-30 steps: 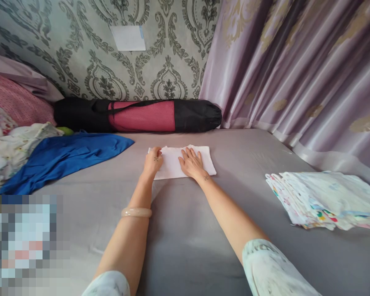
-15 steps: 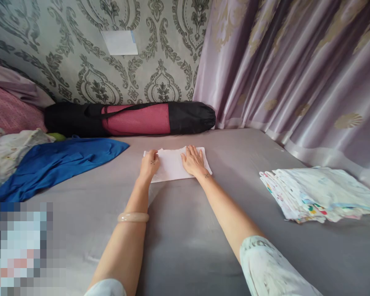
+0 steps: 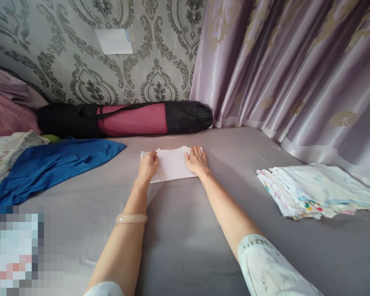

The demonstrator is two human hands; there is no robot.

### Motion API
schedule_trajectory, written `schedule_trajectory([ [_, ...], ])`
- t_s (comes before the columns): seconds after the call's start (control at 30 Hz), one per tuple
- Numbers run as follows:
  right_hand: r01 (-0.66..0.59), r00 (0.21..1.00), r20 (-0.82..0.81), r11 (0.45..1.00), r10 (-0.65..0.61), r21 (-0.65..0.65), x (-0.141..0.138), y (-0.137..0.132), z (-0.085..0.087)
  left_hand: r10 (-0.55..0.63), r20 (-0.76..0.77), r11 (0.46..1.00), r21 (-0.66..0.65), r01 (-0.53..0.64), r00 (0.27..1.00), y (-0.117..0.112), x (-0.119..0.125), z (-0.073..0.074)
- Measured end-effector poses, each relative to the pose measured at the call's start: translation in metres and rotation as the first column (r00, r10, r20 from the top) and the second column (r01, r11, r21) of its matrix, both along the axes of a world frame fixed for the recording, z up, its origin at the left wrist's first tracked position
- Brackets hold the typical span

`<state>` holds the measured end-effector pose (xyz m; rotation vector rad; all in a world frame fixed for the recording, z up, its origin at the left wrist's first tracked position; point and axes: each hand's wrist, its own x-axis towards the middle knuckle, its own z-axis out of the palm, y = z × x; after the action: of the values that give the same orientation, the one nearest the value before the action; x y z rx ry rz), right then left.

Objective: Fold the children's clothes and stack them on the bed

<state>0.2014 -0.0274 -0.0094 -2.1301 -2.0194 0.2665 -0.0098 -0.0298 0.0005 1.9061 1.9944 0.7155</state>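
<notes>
A white folded garment (image 3: 171, 165) lies on the grey bed sheet in front of me, its far edge slightly wavy. At its left end my left hand (image 3: 149, 165) has its fingers curled in on the cloth, and the fingertips are partly hidden. My right hand (image 3: 197, 160) rests palm down on the right end, fingers stretched out and a little spread. A pale bangle (image 3: 131, 218) circles my left forearm.
A stack of folded printed clothes (image 3: 320, 189) sits to the right. At the left lie a blue cloth (image 3: 58, 164) and a floral cloth (image 3: 9, 152). A black and pink rolled bag (image 3: 132, 119) runs along the wall beside the curtain (image 3: 265, 61).
My right hand has slid slightly to the right, toward the garment's right end. My left hand stays at the left end. The whole view has shifted a little.
</notes>
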Motion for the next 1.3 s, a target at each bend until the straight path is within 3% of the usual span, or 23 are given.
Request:
schedule_trajectory([
  [0.17, -0.024, 1.000, 0.003, 1.000, 0.024, -0.005, 0.008, -0.007, 0.001, -0.023, -0.177, 0.994, 0.102, 0.042, 0.984, -0.004, -0.001, -0.008],
  [0.37, -0.037, 0.998, 0.056, 0.998, 0.035, 0.051, 0.011, -0.013, -0.004, -0.049, -0.290, 0.999, 0.001, 0.051, 0.956, -0.008, 0.001, -0.018],
  [0.53, -0.035, 0.997, 0.065, 0.999, 0.032, 0.041, 0.008, -0.009, 0.000, -0.041, -0.314, 0.998, 0.031, 0.054, 0.949, -0.008, 0.006, -0.015],
  [0.67, -0.133, 0.990, 0.063, 0.988, 0.128, 0.081, -0.002, -0.007, 0.004, -0.148, -0.348, 0.981, 0.066, 0.182, 0.926, -0.008, 0.021, -0.014],
  [0.8, -0.206, 0.978, 0.045, 0.977, 0.203, 0.048, -0.010, -0.008, 0.004, -0.236, -0.340, 0.971, -0.047, 0.234, 0.910, -0.008, 0.031, -0.017],
  [0.93, -0.205, 0.978, 0.040, 0.978, 0.203, 0.042, -0.010, -0.007, 0.001, -0.232, -0.335, 0.973, -0.066, 0.223, 0.913, -0.007, 0.029, -0.020],
  [1.07, -0.206, 0.979, 0.014, 0.978, 0.205, 0.024, -0.006, -0.003, 0.000, -0.125, -0.341, 0.992, -0.040, 0.118, 0.932, -0.006, 0.023, -0.020],
  [1.17, -0.181, 0.983, -0.033, 0.983, 0.183, 0.042, -0.002, 0.002, 0.002, -0.044, -0.327, 0.999, 0.006, 0.048, 0.944, -0.003, 0.015, -0.017],
  [1.3, -0.148, 0.989, -0.024, 0.988, 0.149, 0.039, 0.006, 0.013, 0.012, -0.055, -0.328, 0.998, -0.032, 0.048, 0.943, 0.009, 0.002, -0.007],
])
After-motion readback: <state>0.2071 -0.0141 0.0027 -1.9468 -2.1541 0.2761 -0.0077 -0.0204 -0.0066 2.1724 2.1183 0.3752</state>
